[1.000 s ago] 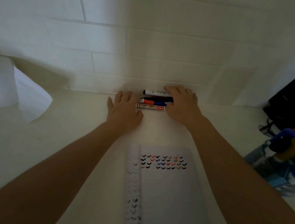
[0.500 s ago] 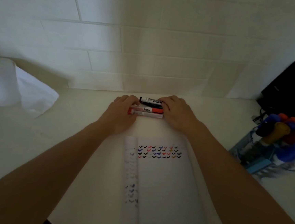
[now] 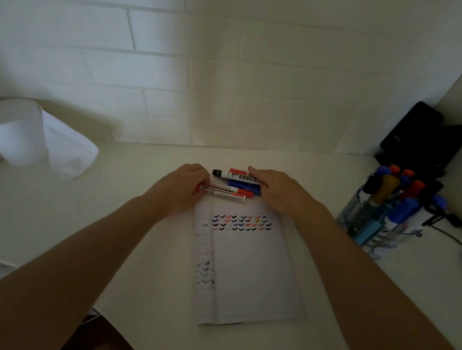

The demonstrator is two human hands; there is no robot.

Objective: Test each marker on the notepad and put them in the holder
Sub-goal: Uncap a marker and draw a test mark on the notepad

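Now left hand [image 3: 181,190] pinches a red whiteboard marker [image 3: 224,192]; right hand [image 3: 276,191] lies flat over neighbouring markers [image 3: 238,177], notepad [image 3: 252,274] just nearside.

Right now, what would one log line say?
left hand: grips red marker | right hand: rests on markers | notepad: ticked | holder: part filled
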